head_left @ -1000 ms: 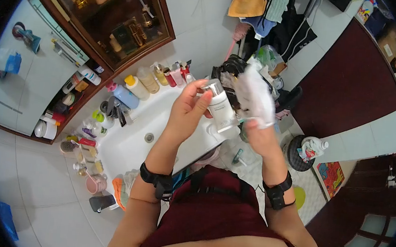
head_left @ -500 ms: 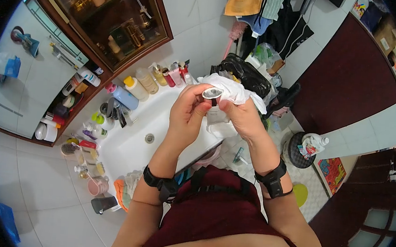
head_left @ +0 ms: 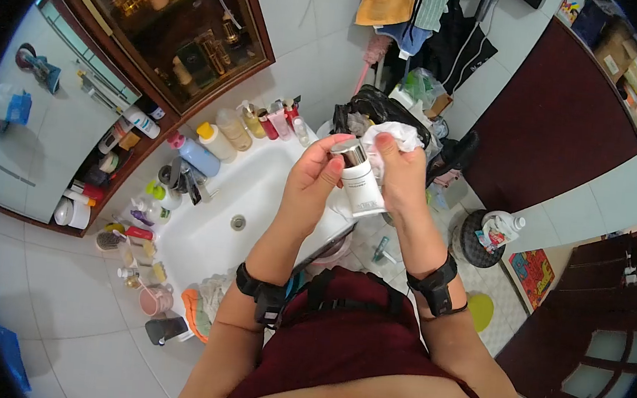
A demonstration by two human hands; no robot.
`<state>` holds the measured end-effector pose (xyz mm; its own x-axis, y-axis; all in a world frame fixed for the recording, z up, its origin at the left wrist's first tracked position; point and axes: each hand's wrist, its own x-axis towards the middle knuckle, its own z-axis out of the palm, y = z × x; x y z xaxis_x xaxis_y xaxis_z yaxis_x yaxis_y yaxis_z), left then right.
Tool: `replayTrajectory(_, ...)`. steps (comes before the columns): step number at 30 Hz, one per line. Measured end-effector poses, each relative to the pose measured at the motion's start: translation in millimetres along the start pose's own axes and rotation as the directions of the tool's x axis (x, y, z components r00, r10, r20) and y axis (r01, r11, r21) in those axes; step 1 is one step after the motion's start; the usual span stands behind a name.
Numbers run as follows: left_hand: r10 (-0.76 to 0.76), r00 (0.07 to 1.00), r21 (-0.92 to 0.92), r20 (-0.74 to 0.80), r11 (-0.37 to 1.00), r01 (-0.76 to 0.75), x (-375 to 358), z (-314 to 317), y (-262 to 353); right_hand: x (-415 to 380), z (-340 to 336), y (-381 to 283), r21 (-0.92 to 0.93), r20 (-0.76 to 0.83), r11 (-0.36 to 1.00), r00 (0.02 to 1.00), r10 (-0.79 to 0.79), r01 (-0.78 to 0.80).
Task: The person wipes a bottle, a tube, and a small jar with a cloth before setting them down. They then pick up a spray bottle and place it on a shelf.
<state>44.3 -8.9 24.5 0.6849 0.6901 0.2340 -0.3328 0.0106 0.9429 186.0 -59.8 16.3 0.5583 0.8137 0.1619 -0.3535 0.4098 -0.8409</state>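
My left hand is closed around the silver-capped end of a white squeeze tube. Small lettering runs along the tube, and its flat end points down and to the right. Bunched in my right hand is a white cloth, with the thumb pressed over it. The cloth lies beside the cap, close to the tube; whether the right fingers also touch the tube is hidden. Both hands are above the right end of a white sink.
Bottles and tubes, including a blue pump bottle, line the sink's back rim. A faucet stands at the left. A black stool holds a white jug. Towels hang above a black bag.
The tube has tipped, so its printed side now faces me instead of the cap's top. My right hand has moved up along it, and the cloth is more bunched.
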Motion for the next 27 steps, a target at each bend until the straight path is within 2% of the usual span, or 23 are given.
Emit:
replayTrajectory(3, -0.047, 0.999, -0.360, 0.015, 0.932, 0.050, 0.4, -2.3, 1.7, 5.7, -17.1, -8.1, 0.060, -0.025, 0.998, 0.999, 0.031, -0.029)
replayTrajectory(5, -0.048, 0.999, -0.417, 0.014, 0.908, 0.049, 0.7, -4.0, 5.4, 5.8, -24.7, -12.5, 0.068, -0.143, 0.995, 0.987, 0.075, -0.066)
replayTrajectory(7, -0.064, 0.998, -0.475, -0.003, 0.879, 0.055, 1.9, -2.2, 11.1, 5.4, -34.8, -16.8, 0.083, -0.112, 0.981, 0.977, 0.182, -0.173)
replayTrajectory(10, -0.101, 0.995, -0.610, -0.023, 0.790, 0.066, 5.0, 0.5, 12.2, -0.8, -28.4, -16.5, 0.228, -0.121, 0.955, 0.967, 0.224, -0.192)
replayTrajectory(14, -0.074, 0.997, -0.829, 0.040, 0.554, 0.074, 12.5, -4.7, 5.0, -19.7, -4.6, -21.2, 0.337, 0.194, 0.916, 0.968, 0.161, -0.220)
replayTrajectory(15, -0.057, 0.996, -0.863, 0.062, 0.499, 0.082, 14.4, -5.3, 6.5, -24.2, 0.7, -20.1, 0.325, 0.209, 0.920, 0.966, 0.155, -0.218)
replayTrajectory(17, -0.063, 0.998, -0.842, -0.009, 0.539, 0.026, 20.0, -7.8, 5.7, -32.1, 12.6, -19.1, 0.304, 0.239, 0.929, 0.961, 0.139, -0.210)
replayTrajectory(19, -0.101, 0.988, -0.779, -0.114, 0.626, -0.026, 23.6, -4.7, 9.6, -33.9, 19.0, -20.3, -0.048, 0.331, 0.999, 0.943, 0.033, -0.018)
replayTrajectory(20, -0.105, 0.991, -0.749, -0.077, 0.663, 0.012, 23.1, -11.1, 4.5, -33.4, 19.8, -21.4, -0.251, 0.395, 0.963, 0.919, 0.015, 0.093)
replayTrajectory(22, -0.142, 0.978, -0.692, -0.152, 0.722, -0.003, 18.7, 4.0, 14.0, -29.5, 30.3, -9.1, -0.442, 0.496, 0.825, 0.862, -0.102, 0.352)
replayTrajectory(23, -0.156, 0.969, -0.661, -0.191, 0.750, -0.009, 17.9, 9.1, 17.9, -27.6, 35.5, -3.0, -0.508, 0.542, 0.720, 0.825, -0.159, 0.472)
replayTrajectory(25, -0.122, 0.986, -0.747, -0.115, 0.664, -0.005, 27.0, -3.2, 18.4, -35.8, 45.7, 5.0, -0.453, 0.514, 0.744, 0.825, -0.232, 0.492)
replayTrajectory(27, -0.073, 0.991, -0.830, -0.115, 0.556, -0.055, 32.6, -10.3, 23.5, -45.5, 43.3, 5.9, -0.490, 0.594, 0.702, 0.788, -0.165, 0.517)
